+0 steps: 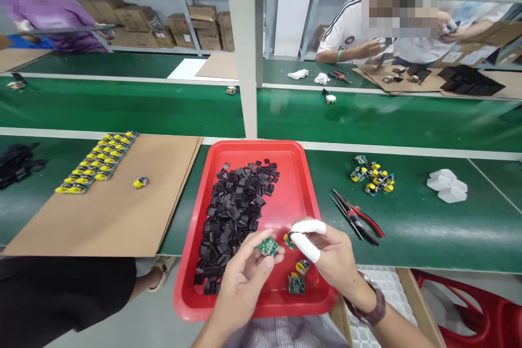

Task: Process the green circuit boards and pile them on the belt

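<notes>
Over the front of a red tray, my left hand grips a small green circuit board between thumb and fingers. My right hand, with white finger cots on thumb and index finger, pinches another small circuit board with yellow and black parts, close beside the first. Its far side is partly hidden by the fingertips. Beneath my right hand, a board with a yellow transformer and a green board lie in the tray. Many small black plastic pieces fill the tray's left side.
Cardboard on the left bears rows of yellow-topped boards. To the right lie red-handled pliers, tweezers, a pile of boards and white cups. A post rises behind the tray; co-workers sit across the green conveyor.
</notes>
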Available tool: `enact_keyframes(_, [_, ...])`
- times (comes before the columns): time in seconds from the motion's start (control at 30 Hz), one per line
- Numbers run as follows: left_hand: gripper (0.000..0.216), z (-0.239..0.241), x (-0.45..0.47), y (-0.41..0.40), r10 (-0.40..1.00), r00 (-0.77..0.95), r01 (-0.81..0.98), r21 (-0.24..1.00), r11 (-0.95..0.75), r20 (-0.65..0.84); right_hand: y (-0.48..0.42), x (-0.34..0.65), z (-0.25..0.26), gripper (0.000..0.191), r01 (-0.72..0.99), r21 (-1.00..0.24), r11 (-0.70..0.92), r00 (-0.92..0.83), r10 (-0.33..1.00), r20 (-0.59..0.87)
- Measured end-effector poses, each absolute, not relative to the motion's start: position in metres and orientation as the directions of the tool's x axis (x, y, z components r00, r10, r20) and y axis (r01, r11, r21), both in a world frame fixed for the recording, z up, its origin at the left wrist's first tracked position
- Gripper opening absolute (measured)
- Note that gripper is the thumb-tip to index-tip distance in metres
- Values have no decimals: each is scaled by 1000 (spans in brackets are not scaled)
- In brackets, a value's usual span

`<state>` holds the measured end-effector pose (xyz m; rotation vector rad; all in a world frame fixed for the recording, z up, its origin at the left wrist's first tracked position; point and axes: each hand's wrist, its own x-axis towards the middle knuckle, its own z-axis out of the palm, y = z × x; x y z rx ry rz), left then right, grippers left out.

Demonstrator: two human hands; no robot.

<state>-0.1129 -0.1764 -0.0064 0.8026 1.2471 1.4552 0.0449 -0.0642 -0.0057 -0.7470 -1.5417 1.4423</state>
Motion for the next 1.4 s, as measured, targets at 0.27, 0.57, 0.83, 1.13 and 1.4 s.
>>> enact_keyframes(0.27, [37,-7,-116,-178,950,-207,-415,900,133,-236,-70,58,-6,29,-135,-972,193,-534,812,236])
enact_keyframes(0.57, [47,-14,-115,-179,944,-298,-201,976,84,-142,-77,46,-6,28,-121,-982,144,-497,848,185])
enact_keyframes(0.83, [33,-13,-117,-178,942,-289,-343,937,66,-172,-82,37,-4,22,-123,-987,102,-458,877,147])
enact_keyframes(1.13, [34,-19,-121,-178,935,-353,-120,993,-19,-25,-98,34,1,18,-2,-999,35,-513,858,31])
enact_keyframes(1.4, [42,-18,-127,-182,940,-322,93,992,-86,112,-98,33,-2,13,18,-1000,8,-510,860,-2])
